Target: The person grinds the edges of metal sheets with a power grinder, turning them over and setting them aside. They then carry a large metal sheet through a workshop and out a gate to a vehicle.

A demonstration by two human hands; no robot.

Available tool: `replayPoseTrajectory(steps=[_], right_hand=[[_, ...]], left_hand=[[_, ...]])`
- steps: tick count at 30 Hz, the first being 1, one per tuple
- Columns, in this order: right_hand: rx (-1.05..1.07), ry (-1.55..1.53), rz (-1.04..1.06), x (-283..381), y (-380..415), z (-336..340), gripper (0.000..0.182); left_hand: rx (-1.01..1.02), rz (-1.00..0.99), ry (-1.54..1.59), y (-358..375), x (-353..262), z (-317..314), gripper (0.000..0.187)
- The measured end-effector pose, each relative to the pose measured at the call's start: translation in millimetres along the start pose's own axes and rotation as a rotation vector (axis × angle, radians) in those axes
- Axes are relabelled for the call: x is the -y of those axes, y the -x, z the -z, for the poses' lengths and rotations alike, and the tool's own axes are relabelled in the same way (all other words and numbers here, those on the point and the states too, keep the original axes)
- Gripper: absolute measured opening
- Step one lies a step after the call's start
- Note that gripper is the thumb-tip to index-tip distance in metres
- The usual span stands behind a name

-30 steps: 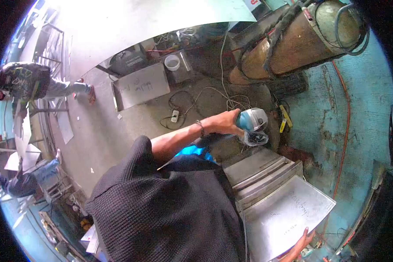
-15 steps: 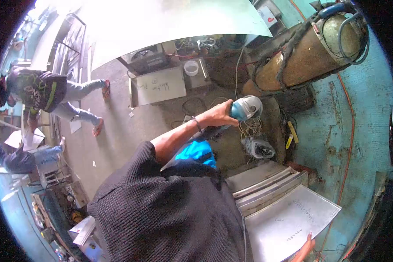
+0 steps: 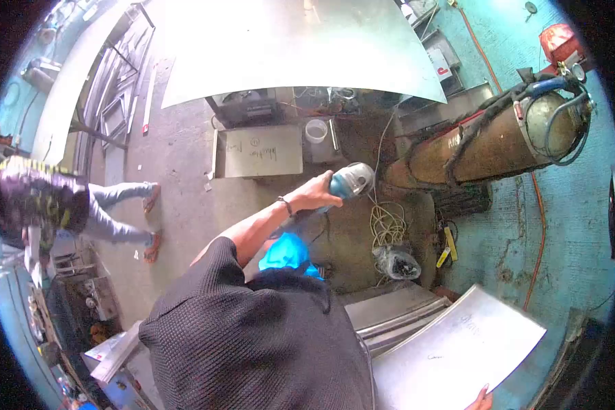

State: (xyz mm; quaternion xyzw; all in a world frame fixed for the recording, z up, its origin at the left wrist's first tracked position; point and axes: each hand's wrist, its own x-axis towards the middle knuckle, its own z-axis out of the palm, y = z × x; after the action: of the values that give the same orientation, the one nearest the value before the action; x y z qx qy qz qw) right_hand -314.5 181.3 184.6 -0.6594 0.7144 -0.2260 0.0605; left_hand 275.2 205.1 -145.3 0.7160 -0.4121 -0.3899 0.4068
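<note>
Left hand (image 3: 314, 193): wrapped round grinder (image 3: 352, 180), likely for control.
Right hand (image 3: 482, 399): at metal sheet's (image 3: 461, 348) edge, perhaps steadying; cannot tell grip.

Bright Metal, Rough Rust and Matt Cloth

Rough and rust-brown on the metal of the gas cylinder (image 3: 485, 147), duller and paler at the rounded end. Up and left of the cylinder, smooth, glossy metal on the large sheet (image 3: 301, 48). Below it, smooth and shiny again on the held metal sheet (image 3: 458, 348). Left of it, satin metal on the tray (image 3: 263, 152), plain white plastic on the tub (image 3: 316, 130), teal plastic and silvery metal on the power tool (image 3: 354, 179). Below left, crinkled, glossy clear plastic on the bag (image 3: 396, 263); farther off, matt, textured cloth on the shirt (image 3: 246, 335)
</note>
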Motion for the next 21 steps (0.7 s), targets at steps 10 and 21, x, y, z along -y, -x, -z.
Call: replayPoseTrajectory(steps=[10,21], right_hand=[[0.000,-0.245,0.190,225.3,-71.8,-77.6,0.036],[0.310,-0.695,0.588,492.7,-209.6,-250.8,0.040]], left_hand=[[-0.036,0.072,0.245,10.4,97.2,81.5,0.079],[-0.338,0.179,0.528,83.6,193.8,146.6,0.070]])
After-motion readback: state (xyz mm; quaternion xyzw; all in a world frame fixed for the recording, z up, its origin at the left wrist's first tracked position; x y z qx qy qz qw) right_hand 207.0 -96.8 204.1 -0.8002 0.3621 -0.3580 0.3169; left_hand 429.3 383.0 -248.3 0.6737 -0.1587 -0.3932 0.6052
